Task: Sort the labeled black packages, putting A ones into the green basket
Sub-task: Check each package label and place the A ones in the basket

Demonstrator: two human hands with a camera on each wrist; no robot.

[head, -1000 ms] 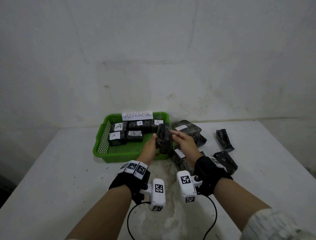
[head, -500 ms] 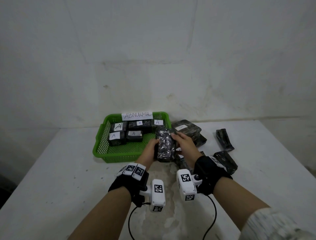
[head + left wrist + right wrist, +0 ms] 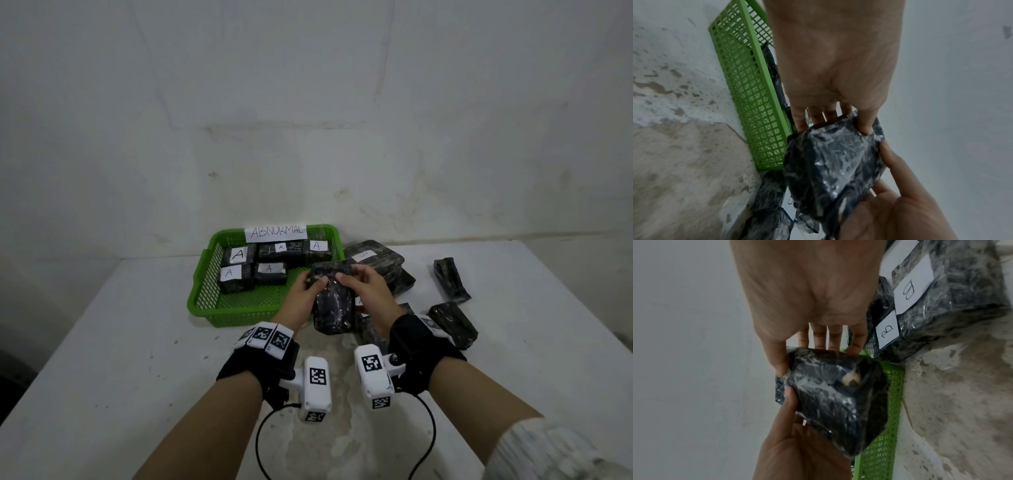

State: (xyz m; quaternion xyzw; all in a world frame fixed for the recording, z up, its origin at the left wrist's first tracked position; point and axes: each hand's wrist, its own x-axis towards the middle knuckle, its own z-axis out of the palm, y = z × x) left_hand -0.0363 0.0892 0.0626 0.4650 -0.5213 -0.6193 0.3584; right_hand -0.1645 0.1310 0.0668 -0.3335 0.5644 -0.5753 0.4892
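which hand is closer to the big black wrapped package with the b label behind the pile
Right. The right hand holds the unlabeled black package just in front of the B-labeled black wrapped package; the left hand grips its far side, over the green basket.

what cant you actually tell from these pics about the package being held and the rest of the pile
- Held package: its letter. No label faces any view; left hand and right hand grip the far end.
- Pile by the green basket: the head view's label is too small; the right wrist view shows B labels.
- Loose packages at right: no labels show.
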